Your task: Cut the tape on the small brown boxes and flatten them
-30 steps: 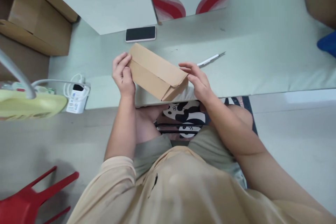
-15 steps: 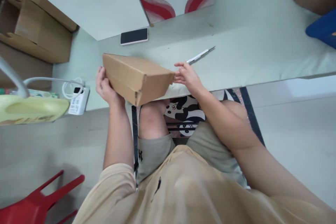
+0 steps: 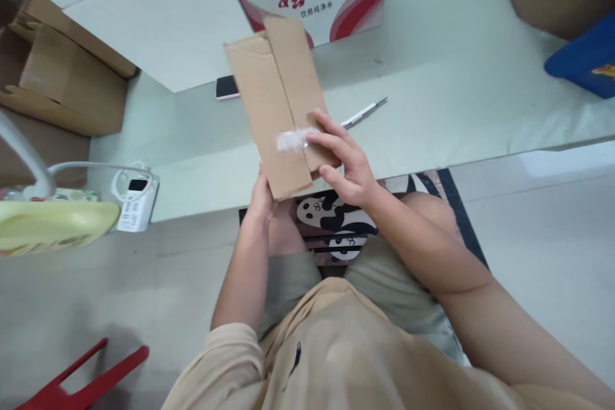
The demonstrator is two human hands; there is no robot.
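Observation:
A small brown cardboard box [image 3: 264,90] is tilted up over the front of the table, its flapped face towards me. A strip of clear, whitish tape [image 3: 291,139] lies across the seam near its lower end. My left hand [image 3: 262,195] holds the box from below at the lower left corner, its fingers mostly hidden behind the cardboard. My right hand [image 3: 348,163] is at the right edge with its fingers apart, the fingertips by the tape and the flap. Behind it a white pen-like cutter [image 3: 362,114] lies on the table.
A phone [image 3: 227,87] lies partly behind the box. A red-and-white carton [image 3: 365,6] and a white box [image 3: 158,19] stand at the back. At left are a white power adapter [image 3: 138,205], a yellow-green object [image 3: 57,224] and open cardboard boxes [image 3: 77,77]. A blue object [image 3: 581,64] is at right.
The box has been turned and raised, so that its taped, flapped face shows. My left hand has moved right to its lower corner, and my right hand has come onto its right side.

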